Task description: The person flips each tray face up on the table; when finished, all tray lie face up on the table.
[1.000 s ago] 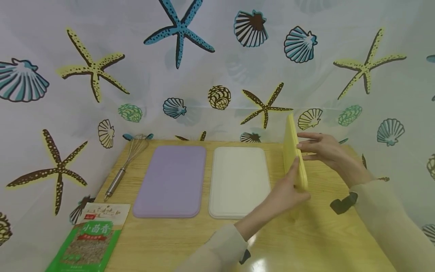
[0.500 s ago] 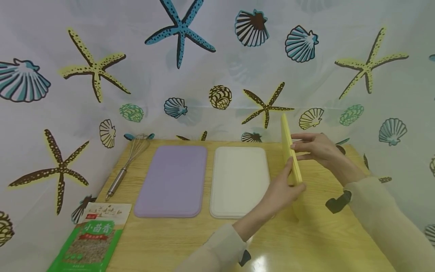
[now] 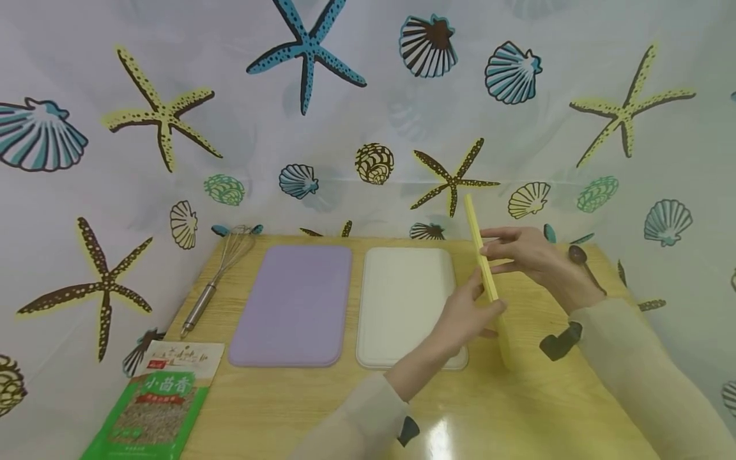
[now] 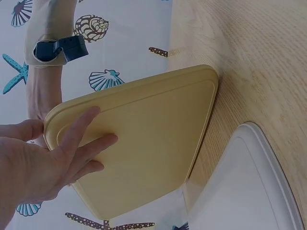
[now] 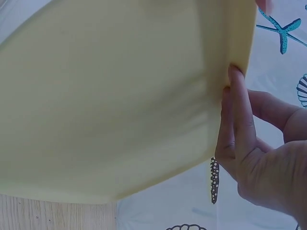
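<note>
Green packet point(image 3: 151, 409) lower left, brown grains showing on its front! Right of centre, the yellow board point(image 4: 148, 143) stands on edge, rim slanting down rightward, long axis hard to call. The left hand point(image 3: 463, 317) pinches its near corner; higher, the right hand point(image 3: 522, 254) touches its rim, pinching or not, can't tell.

Soft light, glare on tabletop point(image 3: 276, 415)

1. The yellow rectangular board point(image 5: 105, 96) is overrunning the right wrist view — top and left.
2. A green-and-white plastic packet point(image 3: 151, 409) is running off the head view's bottom — its small print is blurring.
</note>
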Demonstrator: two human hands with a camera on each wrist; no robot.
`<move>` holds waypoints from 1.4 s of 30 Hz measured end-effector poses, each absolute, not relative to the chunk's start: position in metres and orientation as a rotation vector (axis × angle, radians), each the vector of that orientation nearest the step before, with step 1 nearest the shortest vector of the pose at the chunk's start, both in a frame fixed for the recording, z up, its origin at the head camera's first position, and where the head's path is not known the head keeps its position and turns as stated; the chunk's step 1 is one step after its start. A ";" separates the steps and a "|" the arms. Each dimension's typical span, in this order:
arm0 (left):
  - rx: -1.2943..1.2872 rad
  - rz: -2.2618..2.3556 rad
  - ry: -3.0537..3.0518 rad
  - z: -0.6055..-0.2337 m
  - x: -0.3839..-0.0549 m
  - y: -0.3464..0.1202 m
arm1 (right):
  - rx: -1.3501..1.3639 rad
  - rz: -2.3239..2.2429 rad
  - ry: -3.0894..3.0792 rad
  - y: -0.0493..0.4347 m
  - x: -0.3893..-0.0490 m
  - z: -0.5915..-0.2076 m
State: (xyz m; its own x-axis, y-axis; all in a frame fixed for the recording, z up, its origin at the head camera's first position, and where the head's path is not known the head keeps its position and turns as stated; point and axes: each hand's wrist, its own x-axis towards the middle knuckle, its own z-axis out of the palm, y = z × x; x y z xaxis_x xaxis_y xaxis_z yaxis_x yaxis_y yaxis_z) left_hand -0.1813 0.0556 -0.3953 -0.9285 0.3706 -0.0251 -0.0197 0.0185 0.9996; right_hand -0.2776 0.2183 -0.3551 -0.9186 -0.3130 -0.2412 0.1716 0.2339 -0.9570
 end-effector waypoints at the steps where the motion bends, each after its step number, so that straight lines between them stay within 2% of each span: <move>1: 0.360 1.996 2.015 -0.395 -0.182 0.055 | -0.132 -1.731 2.129 0.217 -0.278 -0.355; 9: 0.263 2.027 1.999 -0.392 -0.181 0.053 | -0.148 -1.704 2.147 0.213 -0.278 -0.358; 25: 0.242 1.963 2.053 -0.392 -0.175 0.043 | -0.211 -1.624 2.191 0.214 -0.278 -0.375; 29: 0.258 1.946 2.087 -0.395 -0.174 0.039 | -0.225 -1.569 2.257 0.231 -0.275 -0.397; 37: 0.256 2.035 2.018 -0.399 -0.175 0.035 | -0.225 -1.264 2.516 0.265 -0.261 -0.467; 42: 0.263 2.056 1.997 -0.401 -0.176 0.033 | -0.177 -1.190 2.546 0.271 -0.251 -0.488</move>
State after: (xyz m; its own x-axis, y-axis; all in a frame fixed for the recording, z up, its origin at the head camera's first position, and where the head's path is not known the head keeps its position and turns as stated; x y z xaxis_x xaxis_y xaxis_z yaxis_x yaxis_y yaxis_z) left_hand -0.1756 0.0329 -0.4008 -0.9489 0.3111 -0.0527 -0.0617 -0.0193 0.9979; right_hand -0.2514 0.2706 -0.4884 -0.9398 -0.2459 -0.2371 0.0241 0.6447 -0.7641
